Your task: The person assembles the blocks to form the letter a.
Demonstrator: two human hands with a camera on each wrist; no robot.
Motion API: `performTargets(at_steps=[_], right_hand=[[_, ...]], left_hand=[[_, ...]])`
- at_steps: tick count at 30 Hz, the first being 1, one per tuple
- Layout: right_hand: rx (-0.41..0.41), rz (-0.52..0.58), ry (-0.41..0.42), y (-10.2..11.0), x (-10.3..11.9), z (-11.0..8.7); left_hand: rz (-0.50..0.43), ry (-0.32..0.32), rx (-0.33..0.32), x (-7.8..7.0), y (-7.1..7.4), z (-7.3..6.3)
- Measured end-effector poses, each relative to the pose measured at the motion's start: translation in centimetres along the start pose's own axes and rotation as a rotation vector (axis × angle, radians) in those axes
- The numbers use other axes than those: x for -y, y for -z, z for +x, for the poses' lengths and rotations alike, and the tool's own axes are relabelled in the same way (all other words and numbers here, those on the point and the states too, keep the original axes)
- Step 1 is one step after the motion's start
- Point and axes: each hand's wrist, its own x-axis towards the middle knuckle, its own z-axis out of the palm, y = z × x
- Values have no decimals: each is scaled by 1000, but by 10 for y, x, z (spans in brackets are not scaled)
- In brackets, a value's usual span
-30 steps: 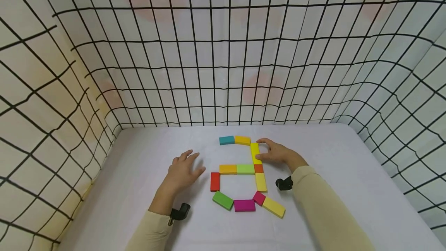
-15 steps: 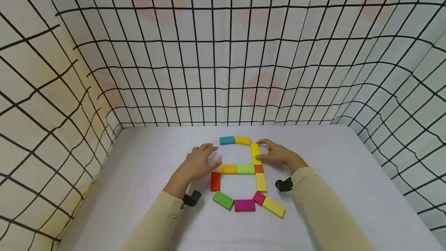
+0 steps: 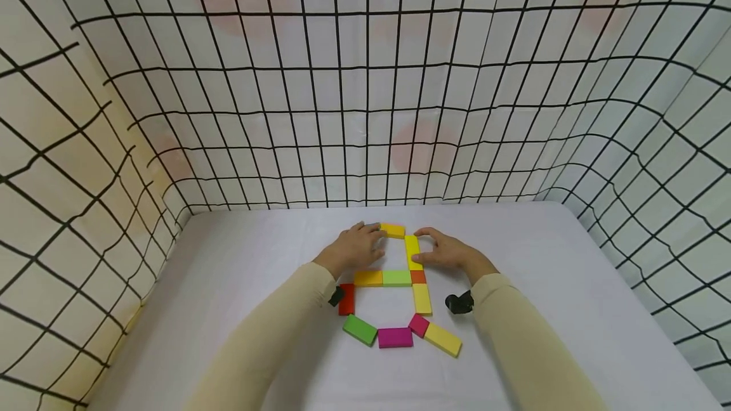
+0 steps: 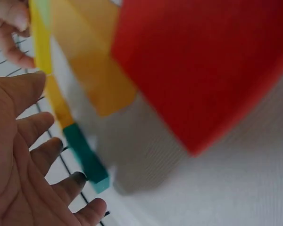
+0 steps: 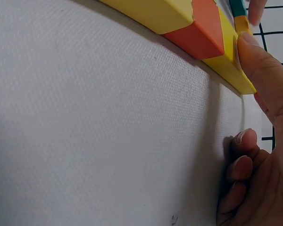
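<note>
Flat coloured blocks form a numeral-like outline on the white table. At its upper right, my right hand (image 3: 451, 251) has thumb and index finger on a long yellow block (image 3: 412, 251), pinching it; its other fingers curl underneath in the right wrist view. My left hand (image 3: 355, 247) hovers at the upper left, fingers spread and slightly bent. It hides the teal block from the head view. In the left wrist view the teal block (image 4: 87, 157) lies close by its fingertips; contact is unclear. An amber block (image 3: 392, 231) joins teal to yellow.
Below lie orange (image 3: 368, 278), light green (image 3: 396, 278), orange-red (image 3: 418, 276), pale yellow (image 3: 422, 299) and red (image 3: 346, 300) blocks. Green (image 3: 360, 330), magenta (image 3: 395, 337), crimson (image 3: 419, 325) and another yellow block (image 3: 443, 340) curve along the bottom. Black mesh (image 3: 365, 111) stands behind and beside the table.
My left hand has moved right and away from me, up to the teal block, covering it in the head view. The right hand stays at the yellow block. The head view shifts slightly.
</note>
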Motion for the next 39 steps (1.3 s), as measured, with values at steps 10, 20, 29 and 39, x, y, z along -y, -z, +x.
performTargets(at_steps=[10,20,29,39], right_hand=[[-2,-24,4,2,3,1],[-4,-22,-2,0,1,3],[-1,-33,10,1,2,3],[10,-30,-11,1,2,2]], left_hand=[[11,50,-21,-7,-6,4],[32,68,-6,-14,-2,-2],[27,73,-11,-15,0,-3],[-10,116,-156,15,-1,-2]])
